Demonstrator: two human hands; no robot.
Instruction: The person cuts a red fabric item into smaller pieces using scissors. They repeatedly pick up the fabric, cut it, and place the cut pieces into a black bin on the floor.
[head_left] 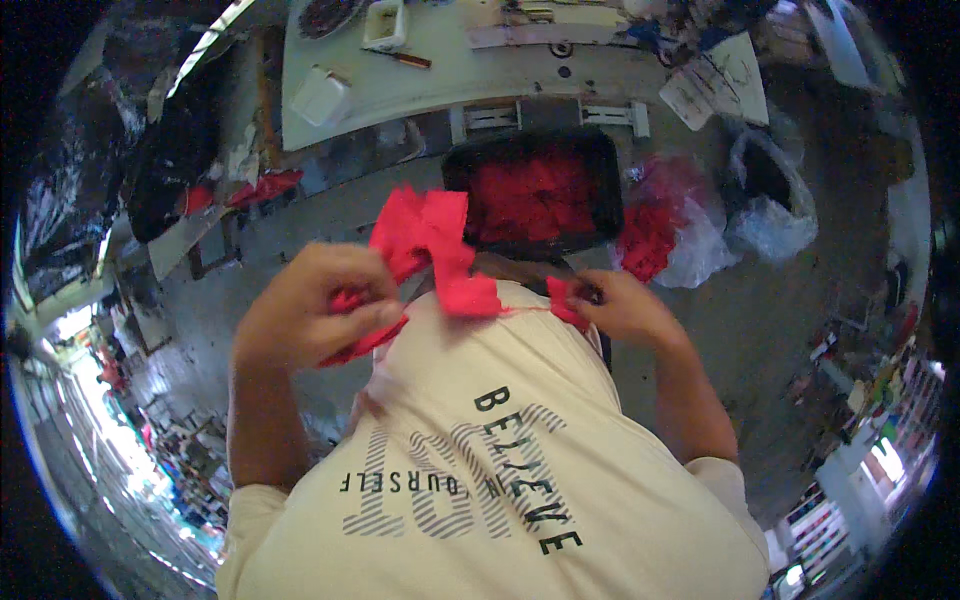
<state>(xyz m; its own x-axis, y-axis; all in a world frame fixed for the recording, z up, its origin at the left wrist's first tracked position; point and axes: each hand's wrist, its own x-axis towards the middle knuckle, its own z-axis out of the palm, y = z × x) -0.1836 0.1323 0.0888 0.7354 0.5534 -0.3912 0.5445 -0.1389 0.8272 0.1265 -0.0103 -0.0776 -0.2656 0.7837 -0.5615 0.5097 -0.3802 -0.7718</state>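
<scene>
My left hand [325,305] is closed around a bunch of red cloth pieces [425,230], several of which hang folded beyond my fingers in front of my shirt. Between finger and thumb, my right hand [625,305] pinches a small red cloth piece [562,300]. What looks like a thin red thread stretches between this piece and the bunch. Just beyond my hands stands a black bin [607,190] with many red cloth pieces [535,195] inside. My fingers partly hide the cloth that they grip.
A pale work table [420,85] stands ahead, bearing a white tray [385,25] and a white container [320,97]. Right of the bin lies a clear plastic bag [690,240] with red cloth, beside another plastic bag [775,225]. Dark plastic sheeting [180,130] hangs at the left.
</scene>
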